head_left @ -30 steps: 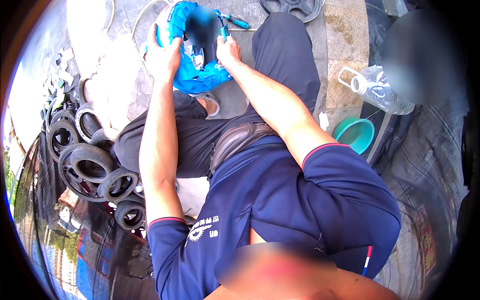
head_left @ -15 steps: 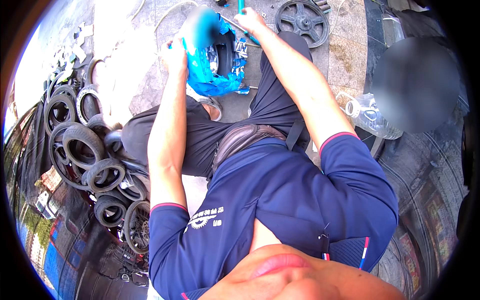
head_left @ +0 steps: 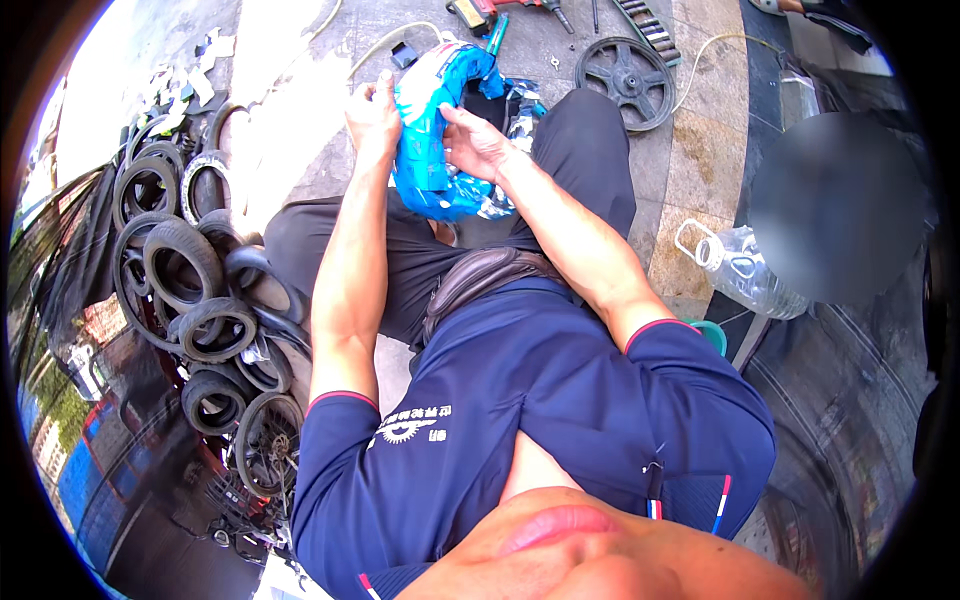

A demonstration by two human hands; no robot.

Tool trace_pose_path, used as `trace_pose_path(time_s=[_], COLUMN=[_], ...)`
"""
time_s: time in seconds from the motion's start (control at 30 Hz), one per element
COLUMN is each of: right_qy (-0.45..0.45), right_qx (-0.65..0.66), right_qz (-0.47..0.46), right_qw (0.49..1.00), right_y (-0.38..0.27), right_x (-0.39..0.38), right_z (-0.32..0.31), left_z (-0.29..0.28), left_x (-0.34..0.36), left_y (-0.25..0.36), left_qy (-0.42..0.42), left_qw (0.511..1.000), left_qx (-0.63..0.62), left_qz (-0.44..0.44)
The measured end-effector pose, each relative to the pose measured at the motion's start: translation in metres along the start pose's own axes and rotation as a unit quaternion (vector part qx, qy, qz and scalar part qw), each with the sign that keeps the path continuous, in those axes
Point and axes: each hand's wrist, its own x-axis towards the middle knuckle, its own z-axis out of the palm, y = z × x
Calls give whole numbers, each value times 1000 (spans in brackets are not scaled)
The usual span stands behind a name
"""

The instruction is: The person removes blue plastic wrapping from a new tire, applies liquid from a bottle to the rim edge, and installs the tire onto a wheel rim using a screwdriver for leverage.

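Curled fingers form the grip of my left hand (head_left: 375, 122), set against the outer left side of a thick ring wrapped in shiny blue plastic (head_left: 425, 150); whether they pinch its wrapping I cannot tell. Half spread, my right hand (head_left: 475, 148) has its thumb on the blue wrap and its fingers lower, by the dark opening. Torn silver-white film shows along the ring's right side. It is in front of my lap, between my knees; I cannot tell if it touches the grey stone floor (head_left: 385, 20). Just beyond its upper end are a slim teal-handled tool (head_left: 497, 35), a small black block (head_left: 403, 55) and a red-and-black power tool (head_left: 503, 6). Near the floor's right-hand border of beige tiles (head_left: 695, 150) lies a black spoked wheel (head_left: 626, 85). Across that border's outer edge lies a clear plastic jug (head_left: 752, 272). Toward the floor's left side, black rubber tyres (head_left: 207, 260) are heaped.
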Motion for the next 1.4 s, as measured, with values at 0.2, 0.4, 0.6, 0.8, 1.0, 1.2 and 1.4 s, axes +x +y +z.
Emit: trace_pose_path(time_s=[0.2, 0.4, 0.6, 0.8, 1.0, 1.2, 1.4], right_qy=[-168, -125, -147, -143, 62, 63, 72], right_qx=[-138, -267, -345, -453, -339, -324, -298], right_qz=[12, -4, -1, 3, 24, 64, 37], right_qw=[976, 956, 927, 880, 938, 942, 951], right_y=[-30, -11, -18, -3, 14, -30, -15], right_x=[-11, -3, 3, -2, -9, -36, -54], right_z=[42, 62, 60, 37, -14, -40, -36], left_z=[-68, -89, -76, -9, -34, -21, 45], left_x=[-32, -70, -91, -101, -70, 3, -18], left_y=[68, 115, 107, 80, 61, -78, -70], left_qy=[49, 87, 87, -113, 57, 161, -190], left_qw=[990, 953, 923, 962, 978, 971, 843], left_qx=[-35, 220, 281, 133, 7, 133, -297], left_qz=[124, 188, 249, 210, 199, -120, -406])
